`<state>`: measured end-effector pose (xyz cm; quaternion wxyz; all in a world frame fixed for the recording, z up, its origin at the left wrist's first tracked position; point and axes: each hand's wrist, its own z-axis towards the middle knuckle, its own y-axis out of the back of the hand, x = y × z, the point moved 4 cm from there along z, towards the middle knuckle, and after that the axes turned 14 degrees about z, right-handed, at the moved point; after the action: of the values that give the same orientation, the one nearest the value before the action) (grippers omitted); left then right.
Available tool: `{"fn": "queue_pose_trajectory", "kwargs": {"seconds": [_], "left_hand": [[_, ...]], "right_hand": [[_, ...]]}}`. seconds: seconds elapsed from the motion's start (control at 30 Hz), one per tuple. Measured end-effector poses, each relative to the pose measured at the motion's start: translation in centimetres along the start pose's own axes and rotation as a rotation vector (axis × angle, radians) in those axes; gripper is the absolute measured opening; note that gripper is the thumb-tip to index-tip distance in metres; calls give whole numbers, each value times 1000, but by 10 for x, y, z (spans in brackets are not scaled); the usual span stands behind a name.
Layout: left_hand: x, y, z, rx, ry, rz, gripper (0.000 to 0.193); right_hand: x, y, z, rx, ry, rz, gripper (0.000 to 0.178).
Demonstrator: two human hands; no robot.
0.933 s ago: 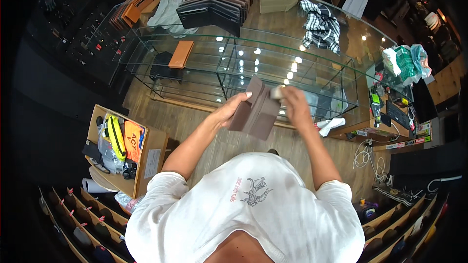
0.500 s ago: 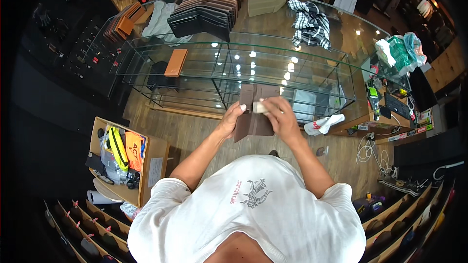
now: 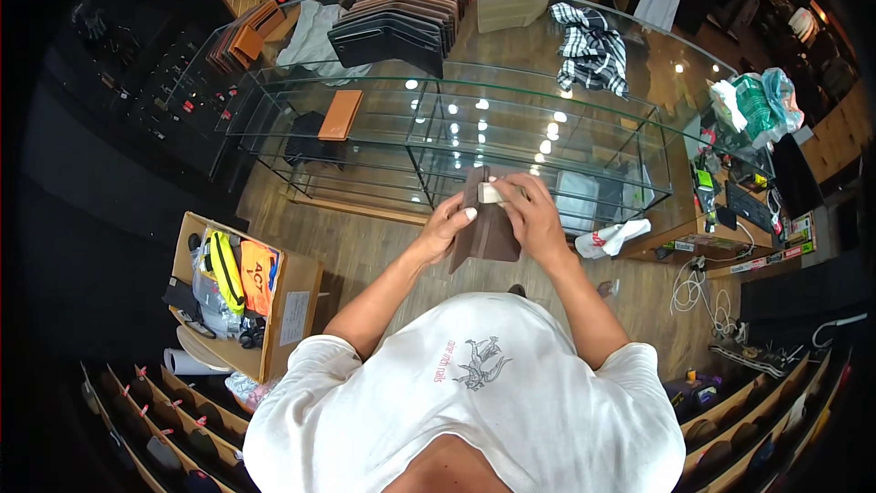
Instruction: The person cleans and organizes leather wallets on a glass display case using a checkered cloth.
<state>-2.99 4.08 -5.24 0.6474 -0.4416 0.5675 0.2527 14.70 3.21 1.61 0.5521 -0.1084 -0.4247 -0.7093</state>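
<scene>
In front of my chest a dark brown wallet is held partly open, its fold running away from me. My left hand grips its left panel, thumb on the inner side. The fingers of my right hand are closed on a small off-white piece, pressed against the inside of the wallet near its far end. Whether that piece is cloth, paper or an eraser I cannot tell. Part of the wallet's right panel is hidden behind my right hand.
Beyond my hands stands a glass display case. On it are rows of open wallets, a tan wallet, an olive one and a checkered cloth. A cardboard box is at left, a desk with a keyboard at right.
The wallet is folded more closed than before. My right hand and the off-white piece have moved slightly toward the wallet's far end. The whole view has shifted a little.
</scene>
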Motion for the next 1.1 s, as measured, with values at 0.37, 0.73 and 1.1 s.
{"fn": "queue_pose_trajectory", "kwargs": {"seconds": [0.37,0.73,1.1], "left_hand": [[13,9,1,-47,144,-152,63],[12,5,-9,-37,187,-177,65],[12,-4,-5,26,151,-172,63]], "right_hand": [[24,-6,17,-130,-60,-21,45],[24,-14,11,-54,-312,116,40],[-22,-29,8,-220,-563,357,44]]}}
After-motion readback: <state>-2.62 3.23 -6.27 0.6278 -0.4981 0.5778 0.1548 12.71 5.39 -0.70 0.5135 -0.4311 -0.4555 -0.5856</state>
